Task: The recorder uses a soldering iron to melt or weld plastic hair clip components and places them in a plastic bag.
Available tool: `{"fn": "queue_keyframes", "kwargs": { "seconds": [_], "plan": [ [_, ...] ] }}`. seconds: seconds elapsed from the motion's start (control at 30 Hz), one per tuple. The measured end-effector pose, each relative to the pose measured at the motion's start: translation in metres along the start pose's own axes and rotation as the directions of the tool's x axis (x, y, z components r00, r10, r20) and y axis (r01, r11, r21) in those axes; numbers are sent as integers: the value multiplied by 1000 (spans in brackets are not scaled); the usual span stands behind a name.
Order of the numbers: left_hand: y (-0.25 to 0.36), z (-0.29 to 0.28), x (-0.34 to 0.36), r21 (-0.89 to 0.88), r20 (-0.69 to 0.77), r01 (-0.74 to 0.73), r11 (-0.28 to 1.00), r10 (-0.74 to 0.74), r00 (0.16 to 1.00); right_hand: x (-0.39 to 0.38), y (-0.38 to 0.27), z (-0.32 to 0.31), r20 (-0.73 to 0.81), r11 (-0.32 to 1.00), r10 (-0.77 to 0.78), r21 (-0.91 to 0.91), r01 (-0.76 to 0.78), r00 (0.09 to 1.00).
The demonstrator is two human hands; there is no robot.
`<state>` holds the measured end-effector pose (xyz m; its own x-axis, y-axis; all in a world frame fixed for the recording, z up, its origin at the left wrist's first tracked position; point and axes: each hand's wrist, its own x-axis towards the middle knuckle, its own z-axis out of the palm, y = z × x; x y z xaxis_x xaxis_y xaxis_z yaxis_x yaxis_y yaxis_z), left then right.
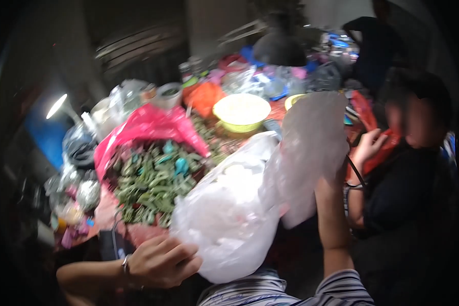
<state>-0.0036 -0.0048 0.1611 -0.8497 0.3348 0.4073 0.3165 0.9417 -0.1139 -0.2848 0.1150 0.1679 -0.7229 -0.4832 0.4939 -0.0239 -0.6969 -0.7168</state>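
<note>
My left hand is closed at the near left edge of a large translucent white plastic bag, gripping it. My right hand is raised at the right, mostly hidden by a pale crumpled plastic sheet or bag hanging over it, so its fingers do not show. Left of the white bag lies an open pink plastic bag with a pile of green pieces and a few turquoise ones.
A co-worker at the right holds red plastic; another person stands behind. The cluttered table holds yellow bowls, an orange bag, bundled bags and a lit lamp. A dark lampshade hangs over the back.
</note>
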Motion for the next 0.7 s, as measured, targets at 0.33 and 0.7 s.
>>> {"fn": "queue_keyframes", "kwargs": {
  "seconds": [0.33, 0.7],
  "plan": [
    [4, 9, -30, -198, 110, 293, 935, -275, 955, 51, 56, -123, -493, 963, 41, -212, -166, 869],
    [-13, 14, 1, -148, -110, 48, 988, -64, 992, -22, 57, 26, 578, 667, 39, -623, 409, 815]
  ]
}}
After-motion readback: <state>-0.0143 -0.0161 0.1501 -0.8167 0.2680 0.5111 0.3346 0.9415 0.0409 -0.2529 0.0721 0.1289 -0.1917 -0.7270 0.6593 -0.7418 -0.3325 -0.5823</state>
